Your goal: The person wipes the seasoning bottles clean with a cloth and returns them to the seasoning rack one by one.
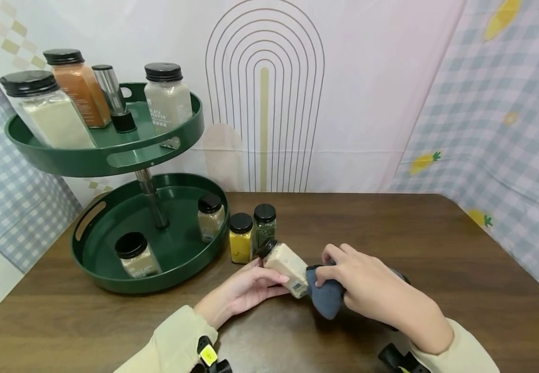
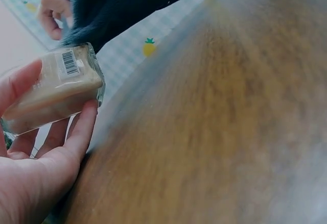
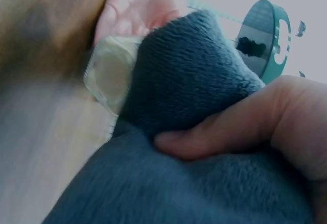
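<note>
Just below the frame's centre, held a pale-powder jar [image 1: 285,264] aslant over the bench [image 1: 437,243] in the left hand [image 1: 252,286], long axis from upper left to lower right, black lid [image 1: 266,248] toward the upper left, base [image 3: 111,74] toward the lower right. With the right hand [image 1: 361,280], gripped a blue-grey cloth [image 1: 326,301] at the base end. Just past the lid, found the way blocked by a yellow jar [image 1: 241,244] and a green-herb jar [image 1: 265,228]; at left, saw a two-tier green stand [image 1: 150,284].

Fuzzy matt cloth [image 1: 326,300], glossy jar [image 1: 289,265], perhaps glass, shiny metal post [image 1: 151,199], wood-grained tabletop [image 1: 353,223]
</note>
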`<state>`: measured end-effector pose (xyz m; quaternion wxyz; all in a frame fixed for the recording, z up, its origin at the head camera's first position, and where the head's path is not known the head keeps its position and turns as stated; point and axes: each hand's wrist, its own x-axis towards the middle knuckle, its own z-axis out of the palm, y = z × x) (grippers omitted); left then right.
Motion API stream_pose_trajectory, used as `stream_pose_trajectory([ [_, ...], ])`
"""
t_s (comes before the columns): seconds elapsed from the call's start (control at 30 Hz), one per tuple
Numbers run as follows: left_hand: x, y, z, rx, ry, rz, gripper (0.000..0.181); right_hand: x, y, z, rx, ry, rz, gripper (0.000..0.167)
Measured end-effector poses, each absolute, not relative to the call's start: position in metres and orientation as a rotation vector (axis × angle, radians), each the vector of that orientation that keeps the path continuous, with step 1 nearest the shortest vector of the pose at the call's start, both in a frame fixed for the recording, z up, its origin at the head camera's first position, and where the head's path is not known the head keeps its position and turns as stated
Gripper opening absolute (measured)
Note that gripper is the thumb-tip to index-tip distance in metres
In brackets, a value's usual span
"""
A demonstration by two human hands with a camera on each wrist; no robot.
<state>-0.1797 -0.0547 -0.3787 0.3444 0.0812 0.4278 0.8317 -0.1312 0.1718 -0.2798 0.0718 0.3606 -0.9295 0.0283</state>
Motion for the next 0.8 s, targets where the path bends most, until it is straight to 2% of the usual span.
stream_pose_trajectory([
  [0.27,-0.179,-0.053,-0.379,0.258,1.13,2.13,0.053,-0.134,0.179,-0.271,0.85,-2.672,0.072,0.05],
  [0.43,-0.178,-0.053,-0.378,0.305,1.158,2.101,0.054,-0.136,0.163,-0.277,0.913,-2.496,0.264,0.053],
  [0.6,-0.178,-0.053,-0.379,0.35,1.16,2.091,0.046,-0.136,0.149,-0.289,0.961,-2.492,0.298,0.056],
  [0.8,-0.179,-0.053,-0.378,0.307,1.137,2.107,0.047,-0.137,0.153,-0.293,0.909,-2.553,0.246,0.047],
])
